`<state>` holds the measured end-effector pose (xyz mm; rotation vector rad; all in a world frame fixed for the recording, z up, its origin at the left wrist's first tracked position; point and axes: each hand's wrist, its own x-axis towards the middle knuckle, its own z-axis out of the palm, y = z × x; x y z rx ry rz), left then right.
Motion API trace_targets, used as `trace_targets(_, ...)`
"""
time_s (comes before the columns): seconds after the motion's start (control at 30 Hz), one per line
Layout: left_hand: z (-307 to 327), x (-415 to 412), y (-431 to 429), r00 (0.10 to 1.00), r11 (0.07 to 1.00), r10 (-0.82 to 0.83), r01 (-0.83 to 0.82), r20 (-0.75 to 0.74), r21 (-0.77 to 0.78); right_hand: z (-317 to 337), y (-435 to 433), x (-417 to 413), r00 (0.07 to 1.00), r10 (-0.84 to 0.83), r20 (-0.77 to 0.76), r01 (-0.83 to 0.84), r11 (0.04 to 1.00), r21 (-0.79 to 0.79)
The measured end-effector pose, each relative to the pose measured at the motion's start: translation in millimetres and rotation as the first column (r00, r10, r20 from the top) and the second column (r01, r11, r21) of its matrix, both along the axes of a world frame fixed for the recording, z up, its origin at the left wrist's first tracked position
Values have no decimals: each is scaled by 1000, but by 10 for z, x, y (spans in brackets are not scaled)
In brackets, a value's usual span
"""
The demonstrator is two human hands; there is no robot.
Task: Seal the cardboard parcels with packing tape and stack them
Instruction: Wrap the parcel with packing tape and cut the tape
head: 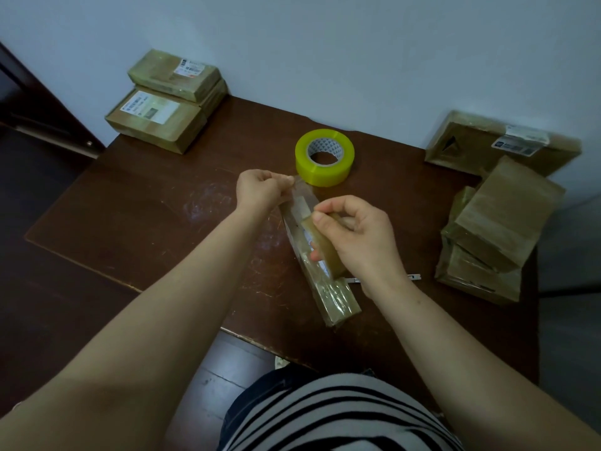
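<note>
A narrow cardboard parcel (pixel 335 297) wrapped in clear tape lies on the dark brown table (pixel 162 216), running from the centre toward the front edge. My left hand (pixel 260 190) pinches the end of a clear tape strip (pixel 300 195) at the parcel's far end. My right hand (pixel 357 236) has thumb and fingers curled round the parcel's middle, pinching tape there. A yellow roll of packing tape (pixel 324 156) lies flat just behind my hands.
Two taped parcels (pixel 169 99) are stacked at the table's back left corner. Several more parcels (pixel 497 222) are piled along the right edge, one leaning on the wall (pixel 500 141). A small metal tool (pixel 413 276) lies behind my right wrist.
</note>
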<state>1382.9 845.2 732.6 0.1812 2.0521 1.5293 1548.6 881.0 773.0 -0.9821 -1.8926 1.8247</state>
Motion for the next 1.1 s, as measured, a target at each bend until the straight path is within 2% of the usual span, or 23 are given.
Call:
trace_targets(0.1, -40, -33, -13, 1000, 1000, 3, -3, 18, -14, -33, -10, -52, 1000, -10, 21, 9, 1000, 14)
trace_targets(0.23, -65, -61, -18, 999, 999, 26, -27, 24, 43, -29, -19, -51, 998, -49, -38, 49, 999, -20)
trace_targets(0.3, -86, -62, -28, 1000, 999, -15, 16, -16, 52, -3, 2, -6, 995, -80, -53, 80, 997, -6)
trace_targets(0.37, -123, -46, -47, 995, 993, -92, 95, -40, 67, 39, 8, 50, 999, -46, -21, 48, 992, 118)
trace_targets(0.4, -139, -31, -51, 991, 987, -127, 129, -32, 93, 58, 24, 72, 996, 15, 84, -39, 956, 291)
trace_targets(0.43, -148, -19, -51, 989, 982, -148, 150, -24, 117, 57, 47, 79, 954, 74, 291, -221, 827, 516)
trace_targets(0.47, -155, -11, -47, 988, 979, -155, 157, -26, 130, 45, 40, 71, 850, 72, 522, -452, 609, 652)
trace_targets(0.5, -160, -2, -44, 988, 979, -151, 155, -40, 134, 17, 32, 65, 744, 22, 668, -612, 422, 668)
trace_targets(0.53, -161, 12, -35, 988, 978, -143, 151, -60, 142, -17, 27, 56, 671, -15, 742, -698, 326, 638)
trace_targets(0.6, -157, 53, -24, 983, 971, -151, 168, -104, 172, -88, 7, 29, 555, -97, 826, -781, 281, 558)
trace_targets(0.7, -152, 114, -11, 973, 961, -176, 203, -148, 189, -250, -15, 4, 403, -157, 902, -843, 320, 433)
trace_targets(0.77, -174, 147, 3, 970, 960, -188, 214, -152, 179, -327, -41, 0, 338, -159, 928, -865, 336, 373)
trace_targets(0.83, -212, 174, -3, 967, 960, -211, 233, -145, 156, -377, -64, 0, 324, -139, 936, -870, 345, 353)
trace_targets(0.93, -268, 162, -92, 972, 977, -173, 190, -160, 99, -354, -26, -6, 400, -83, 913, -845, 351, 402)
trace_targets(1.1, -331, 201, -280, 987, 995, 82, -72, -141, 74, -246, 210, -133, 496, -11, 868, -846, 217, 487)
